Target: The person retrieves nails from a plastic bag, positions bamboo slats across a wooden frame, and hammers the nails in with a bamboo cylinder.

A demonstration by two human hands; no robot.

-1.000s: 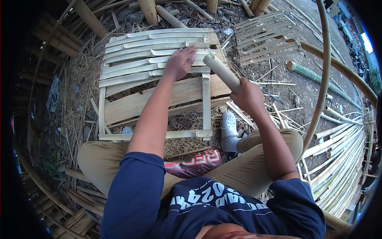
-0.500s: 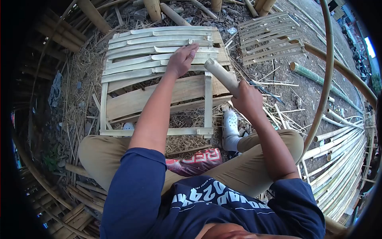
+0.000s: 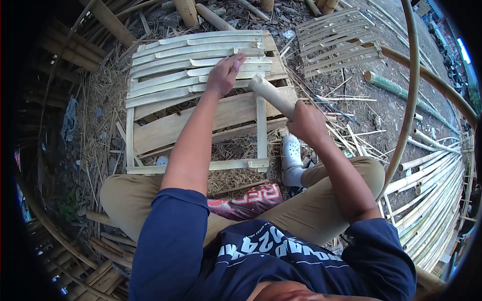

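Your left hand (image 3: 225, 76) lies on slatted bamboo frame (image 3: 161, 86) before you, fingers extended — your right hand (image 3: 307, 123), apart, clamped round bamboo stick (image 3: 272, 95). Wooden boards (image 3: 196, 123) under frame; littered ground (image 3: 391, 123); bamboo poles (image 3: 427, 205) at right.

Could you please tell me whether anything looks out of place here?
The slats end slightly unevenly on the right rather than flush, and loose bamboo strips lie scattered untidily on the ground right of the frame.
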